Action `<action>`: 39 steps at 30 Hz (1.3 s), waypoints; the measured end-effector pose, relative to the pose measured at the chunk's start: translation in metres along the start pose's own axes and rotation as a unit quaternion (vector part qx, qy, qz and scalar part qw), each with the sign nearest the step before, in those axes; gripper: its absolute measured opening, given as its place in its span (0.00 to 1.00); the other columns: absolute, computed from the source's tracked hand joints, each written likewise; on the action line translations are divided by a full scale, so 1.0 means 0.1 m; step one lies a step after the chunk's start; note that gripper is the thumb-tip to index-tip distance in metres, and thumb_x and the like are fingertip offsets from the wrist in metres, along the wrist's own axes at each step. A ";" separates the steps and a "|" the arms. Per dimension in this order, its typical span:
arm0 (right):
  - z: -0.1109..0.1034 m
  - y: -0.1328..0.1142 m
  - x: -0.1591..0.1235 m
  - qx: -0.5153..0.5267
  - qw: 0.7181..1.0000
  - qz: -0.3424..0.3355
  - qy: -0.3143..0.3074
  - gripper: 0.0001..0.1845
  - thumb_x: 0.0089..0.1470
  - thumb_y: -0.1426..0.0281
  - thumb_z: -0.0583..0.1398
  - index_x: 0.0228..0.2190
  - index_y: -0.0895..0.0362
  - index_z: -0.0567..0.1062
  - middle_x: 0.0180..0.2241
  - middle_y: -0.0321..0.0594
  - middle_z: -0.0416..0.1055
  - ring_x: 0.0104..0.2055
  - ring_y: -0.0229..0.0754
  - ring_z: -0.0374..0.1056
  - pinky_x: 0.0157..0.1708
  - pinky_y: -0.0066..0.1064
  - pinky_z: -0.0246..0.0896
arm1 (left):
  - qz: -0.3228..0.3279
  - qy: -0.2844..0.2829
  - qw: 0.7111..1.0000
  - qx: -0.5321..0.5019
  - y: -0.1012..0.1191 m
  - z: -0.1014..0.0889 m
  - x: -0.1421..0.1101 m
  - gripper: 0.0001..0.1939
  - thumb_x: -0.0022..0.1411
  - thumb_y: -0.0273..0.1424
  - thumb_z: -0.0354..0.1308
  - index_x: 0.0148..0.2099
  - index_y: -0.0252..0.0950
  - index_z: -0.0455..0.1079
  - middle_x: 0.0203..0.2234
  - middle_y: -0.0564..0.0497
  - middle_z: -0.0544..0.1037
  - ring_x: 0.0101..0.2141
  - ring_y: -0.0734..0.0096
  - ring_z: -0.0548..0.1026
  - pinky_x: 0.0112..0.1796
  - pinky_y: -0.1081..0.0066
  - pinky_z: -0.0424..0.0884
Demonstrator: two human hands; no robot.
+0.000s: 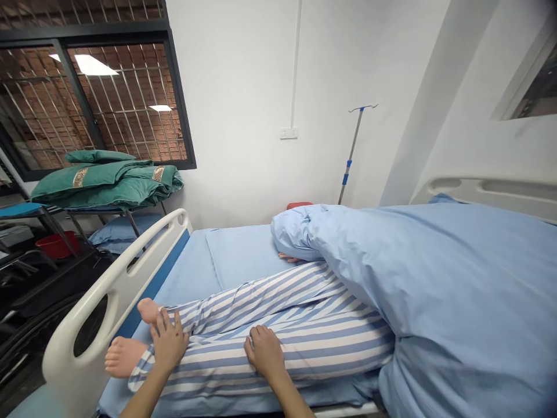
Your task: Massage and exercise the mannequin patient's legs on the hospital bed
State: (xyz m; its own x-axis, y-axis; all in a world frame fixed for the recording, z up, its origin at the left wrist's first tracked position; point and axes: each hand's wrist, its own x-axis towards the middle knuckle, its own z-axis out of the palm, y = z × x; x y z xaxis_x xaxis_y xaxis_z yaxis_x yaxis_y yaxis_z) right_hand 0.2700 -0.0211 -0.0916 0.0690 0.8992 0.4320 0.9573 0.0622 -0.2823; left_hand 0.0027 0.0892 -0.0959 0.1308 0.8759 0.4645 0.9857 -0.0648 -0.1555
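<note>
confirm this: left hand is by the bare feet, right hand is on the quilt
The right hand is not on the quilt: the head view shows it on the striped trousers. The left hand is by the bare feet, as you say.

Striped trousers point(304, 322) hidden at waist under blue quilt point(452, 278), far-right window point(539, 93) cropped

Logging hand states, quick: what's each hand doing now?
Left hand: open, on the striped trousers near the feet.
Right hand: curled on the striped trousers; grip unclear.
</note>
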 end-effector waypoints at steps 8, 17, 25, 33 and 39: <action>0.05 0.02 0.00 0.006 1.000 -0.008 0.015 0.05 0.51 0.73 0.53 0.26 0.56 0.68 0.27 0.38 0.67 0.33 0.41 0.60 0.34 0.31 0.44 | 0.083 0.024 0.981 -0.172 0.22 0.31 0.24 0.26 0.55 0.33 0.45 0.55 0.30 0.59 0.52 0.39 0.65 0.54 0.58 0.61 0.51 0.58 0.59; 0.09 0.02 0.01 -0.001 1.000 -0.008 0.016 0.04 0.49 0.73 0.54 0.26 0.56 0.67 0.26 0.38 0.66 0.32 0.40 0.58 0.34 0.31 0.43 | 0.097 -0.067 0.985 -0.126 0.15 0.48 0.29 0.30 0.50 0.34 0.48 0.56 0.27 0.60 0.51 0.37 0.67 0.53 0.52 0.61 0.56 0.53 0.46; 0.07 0.01 0.02 -0.010 1.000 -0.006 0.004 0.03 0.50 0.72 0.54 0.26 0.56 0.68 0.27 0.38 0.66 0.32 0.40 0.59 0.34 0.31 0.43 | 0.117 -0.126 0.979 -0.108 0.09 0.39 0.38 0.34 0.48 0.36 0.49 0.58 0.28 0.59 0.52 0.38 0.66 0.52 0.52 0.60 0.55 0.53 0.43; 0.05 0.00 0.01 -0.024 1.000 -0.006 0.010 0.03 0.49 0.72 0.54 0.26 0.57 0.68 0.26 0.38 0.67 0.32 0.39 0.59 0.34 0.30 0.44 | 0.154 -0.139 0.972 -0.112 -0.05 0.37 0.38 0.33 0.49 0.32 0.48 0.58 0.29 0.57 0.53 0.39 0.65 0.54 0.55 0.59 0.56 0.56 0.45; 0.02 -0.03 0.02 -0.034 0.999 -0.009 0.011 0.04 0.50 0.71 0.54 0.25 0.57 0.68 0.26 0.38 0.67 0.32 0.39 0.59 0.33 0.29 0.44 | 0.172 -0.094 0.975 -0.108 -0.19 0.43 0.29 0.32 0.48 0.29 0.47 0.58 0.28 0.58 0.55 0.38 0.63 0.56 0.55 0.57 0.57 0.56 0.44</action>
State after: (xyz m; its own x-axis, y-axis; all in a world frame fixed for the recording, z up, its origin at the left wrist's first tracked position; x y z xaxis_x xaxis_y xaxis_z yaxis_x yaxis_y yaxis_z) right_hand 0.2670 -0.0187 -0.0916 0.0574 0.8882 0.4558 0.9752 0.0478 -0.2159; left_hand -0.0165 0.1361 -0.1172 0.4551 0.8558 0.2458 0.8893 -0.4509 -0.0766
